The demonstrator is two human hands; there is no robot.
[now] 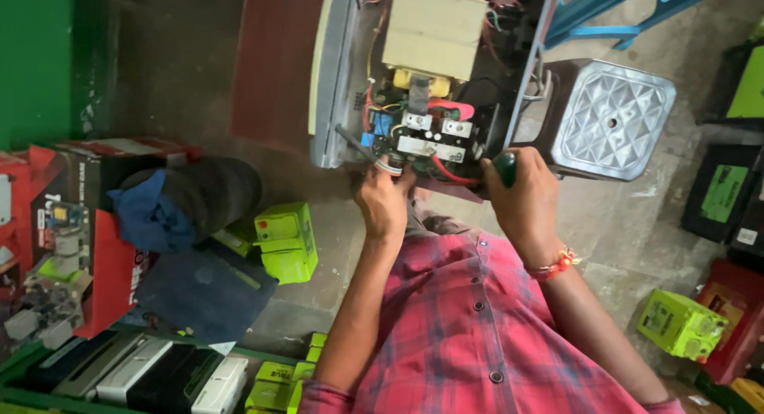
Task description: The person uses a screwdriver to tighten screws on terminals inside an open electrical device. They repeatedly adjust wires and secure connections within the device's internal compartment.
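At open chassis (342, 80) edge: my left hand (384, 201) pinches wire bundle (388, 166) below circuit board (422, 136). My right hand (521, 198) wraps green-handled screwdriver (504, 167), fist closed. Advice: hold wires clear, keep tool square, avoid red leads (454, 175).

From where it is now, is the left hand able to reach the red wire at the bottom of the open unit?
Probably yes. The left hand already touches the circuit board's lower edge, and the red wire runs just beside it, uncovered. The right hand, holding a green-handled tool, stays off to the side.
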